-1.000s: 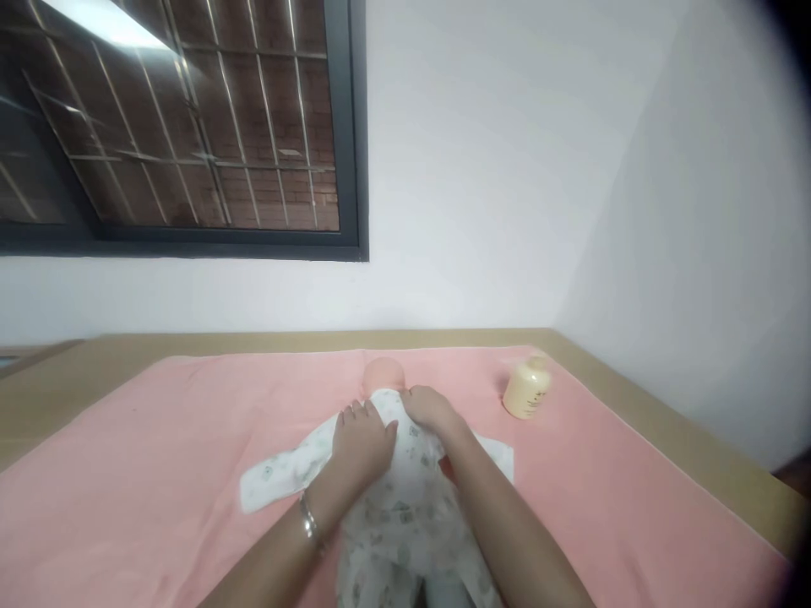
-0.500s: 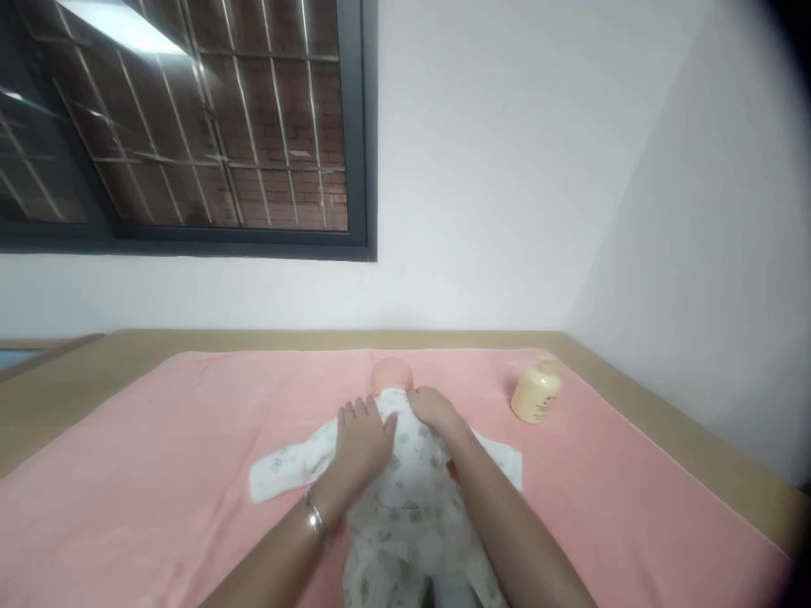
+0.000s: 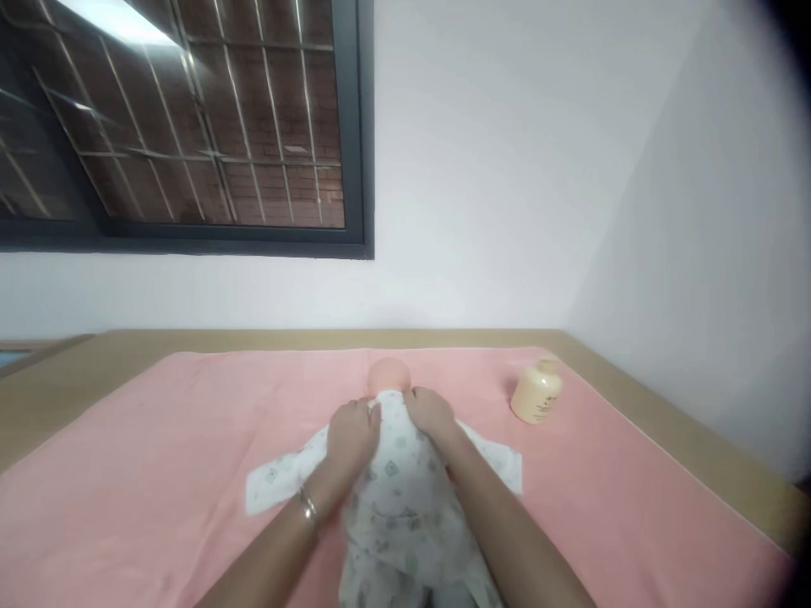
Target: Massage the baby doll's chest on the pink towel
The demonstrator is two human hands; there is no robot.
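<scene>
Matt cloth romper, probably plastic bottle

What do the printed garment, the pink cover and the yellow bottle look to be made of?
The garment: thin soft fabric, likely cotton, matte; it creases and drapes. The cover: pink cloth, matte, perhaps towelling; it lies flat with a pale edge. The bottle: probably plastic, opaque pale yellow with a slight sheen.

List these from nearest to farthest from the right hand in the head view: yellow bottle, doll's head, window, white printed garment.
1. white printed garment, directly under the right hand, touching it.
2. doll's head, just beyond the hand, slightly left.
3. yellow bottle, off to the right.
4. window, far up on the left wall.
</scene>
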